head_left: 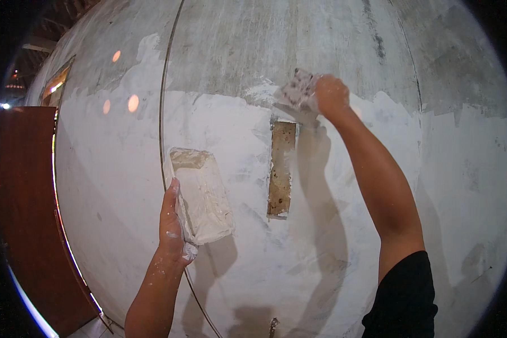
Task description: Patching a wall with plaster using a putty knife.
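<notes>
My left hand (pixel 173 222) grips a rectangular tray (pixel 226 222) by its left side, thumb on the rim. Wet white putty (pixel 200 188) coats the tray's inside, and smears of it cling to my hand. Higher up and to the right, my right hand (pixel 332 96) is closed round a putty-smeared scraper (pixel 299 90), held against the wall (pixel 236 56) where white coating meets bare grey plaster. The scraper's handle is mostly hidden by my fingers. Just below it is a narrow upright rectangular recess (pixel 281 169) with a brownish inside.
A thin dark cable (pixel 163 101) runs down the wall, passing behind the tray and my left wrist. At the far left stands a reddish-brown panel (pixel 31 214). A small framed opening (pixel 56 84) lies above it. Low on the wall is a small hole (pixel 274 327).
</notes>
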The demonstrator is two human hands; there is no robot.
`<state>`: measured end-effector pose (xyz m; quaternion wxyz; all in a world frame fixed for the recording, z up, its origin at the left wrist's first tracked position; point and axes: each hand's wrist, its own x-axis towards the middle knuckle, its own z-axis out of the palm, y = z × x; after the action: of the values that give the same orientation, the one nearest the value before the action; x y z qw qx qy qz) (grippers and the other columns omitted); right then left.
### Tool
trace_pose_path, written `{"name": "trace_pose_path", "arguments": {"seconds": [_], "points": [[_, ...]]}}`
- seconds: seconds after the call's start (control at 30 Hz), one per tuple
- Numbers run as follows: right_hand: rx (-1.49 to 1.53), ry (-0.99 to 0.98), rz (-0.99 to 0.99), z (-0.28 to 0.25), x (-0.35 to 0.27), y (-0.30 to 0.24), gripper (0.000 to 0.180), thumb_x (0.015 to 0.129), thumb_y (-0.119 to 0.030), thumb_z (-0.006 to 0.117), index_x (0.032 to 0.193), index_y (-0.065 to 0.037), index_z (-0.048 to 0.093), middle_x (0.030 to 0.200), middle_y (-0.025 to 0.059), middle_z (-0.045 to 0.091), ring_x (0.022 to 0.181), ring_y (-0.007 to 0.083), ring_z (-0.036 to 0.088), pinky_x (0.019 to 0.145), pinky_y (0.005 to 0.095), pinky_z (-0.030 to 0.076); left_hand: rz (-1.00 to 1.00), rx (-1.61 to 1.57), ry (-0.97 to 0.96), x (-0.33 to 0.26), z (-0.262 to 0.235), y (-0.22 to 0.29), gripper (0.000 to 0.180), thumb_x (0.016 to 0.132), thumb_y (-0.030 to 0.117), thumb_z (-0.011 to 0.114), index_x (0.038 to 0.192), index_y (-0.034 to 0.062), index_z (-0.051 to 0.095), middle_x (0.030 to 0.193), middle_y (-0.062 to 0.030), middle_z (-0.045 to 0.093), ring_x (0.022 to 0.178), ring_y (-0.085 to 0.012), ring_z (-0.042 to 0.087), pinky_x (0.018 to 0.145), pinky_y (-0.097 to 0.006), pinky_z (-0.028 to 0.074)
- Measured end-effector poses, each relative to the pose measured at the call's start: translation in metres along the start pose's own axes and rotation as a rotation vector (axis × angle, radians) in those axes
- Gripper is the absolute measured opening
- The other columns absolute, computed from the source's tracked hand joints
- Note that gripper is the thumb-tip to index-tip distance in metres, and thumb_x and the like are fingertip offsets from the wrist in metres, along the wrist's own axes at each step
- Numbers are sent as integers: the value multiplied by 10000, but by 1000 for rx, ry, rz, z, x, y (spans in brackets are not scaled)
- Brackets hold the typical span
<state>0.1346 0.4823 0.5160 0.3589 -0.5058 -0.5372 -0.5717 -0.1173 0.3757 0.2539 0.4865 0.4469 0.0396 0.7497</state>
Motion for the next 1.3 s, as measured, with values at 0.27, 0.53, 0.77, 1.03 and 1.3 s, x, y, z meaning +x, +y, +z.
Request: {"name": "trace_pose_path", "arguments": {"seconds": [0.27, 0.53, 0.77, 1.03, 1.3], "points": [[-110, 81, 9, 22, -11, 28, 230, 851, -142, 558, 1046, -52, 639, 984, 142, 656, 932, 292, 653, 764, 382, 534, -10, -17, -14, -5, 4, -8, 624, 910, 497, 476, 1342, 57, 387, 1193, -124, 544, 1059, -235, 583, 886, -380, 508], [51, 108, -174, -34, 18, -30, 153, 801, -101, 580, 940, -64, 630, 931, 140, 657, 882, 326, 648, 721, 417, 529, -19, 33, 16, -5, 7, 0, 657, 909, 504, 475, 1361, 42, 357, 1207, -133, 530, 1052, -239, 584, 888, -382, 507], [77, 43, -406, -20, 11, -78, 150, 812, -110, 576, 930, -72, 661, 937, 122, 677, 916, 282, 656, 752, 386, 525, -38, 12, -28, -10, 0, -3, 661, 916, 503, 458, 1361, 27, 350, 1200, -146, 532, 1055, -248, 585, 883, -384, 512], [-19, 14, -438, -9, 22, -78, 139, 820, -112, 547, 892, -58, 653, 901, 145, 662, 878, 311, 653, 732, 412, 522, -27, 4, -10, 1, -15, -14, 656, 915, 506, 454, 1357, 32, 358, 1202, -149, 534, 1060, -247, 585, 886, -389, 510], [-16, -44, -424, -3, 26, -90, 170, 785, -127, 615, 927, -63, 684, 967, 140, 669, 919, 322, 652, 745, 408, 532, -39, -40, 11, 18, -21, -26, 652, 911, 505, 458, 1361, 42, 366, 1211, -145, 534, 1067, -248, 582, 888, -393, 507]]}}
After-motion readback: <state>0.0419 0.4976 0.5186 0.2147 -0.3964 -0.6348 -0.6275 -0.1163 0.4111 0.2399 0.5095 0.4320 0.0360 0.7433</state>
